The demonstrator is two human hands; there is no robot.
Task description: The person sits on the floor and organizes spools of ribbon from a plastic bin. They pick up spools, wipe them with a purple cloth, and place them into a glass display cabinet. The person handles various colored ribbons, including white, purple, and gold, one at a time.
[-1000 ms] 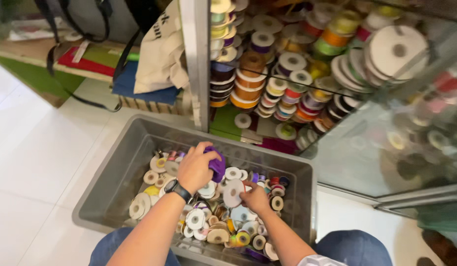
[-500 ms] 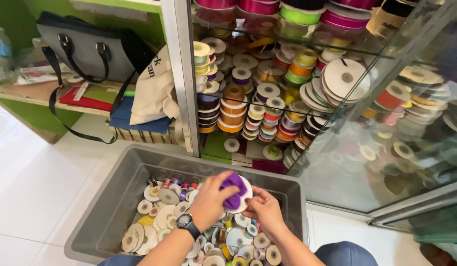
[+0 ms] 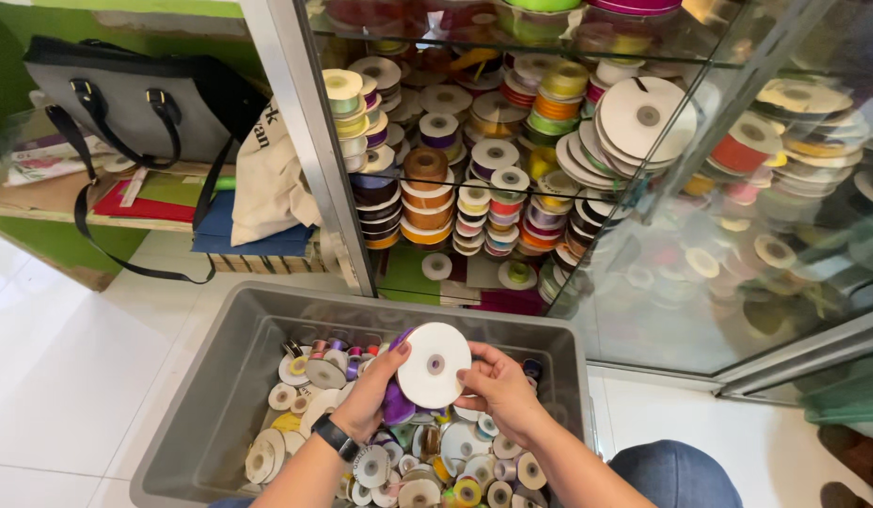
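Looking down from head height, a person's two bare hands hold a purple ribbon spool above a grey plastic bin on the white tiled floor. The spool's white round face, with a small centre hole, is turned up toward the camera, and purple ribbon shows at its lower left edge. The left hand, with a black watch on its wrist, wraps the spool's left side in a closed grip, thumb near the top rim. The right hand has a closed grip on the right side, fingertips touching the white face. Below the hands the bin holds many loose small ribbon spools in mixed colours, lying flat and tilted. Just behind the bin stands a glass cabinet with a metal frame, its shelves stacked with ribbon rolls in many colours. To the left, a grey handbag with dark straps and a cream tote bag rest on a low wooden shelf. One blue-trousered knee shows at the bottom right.
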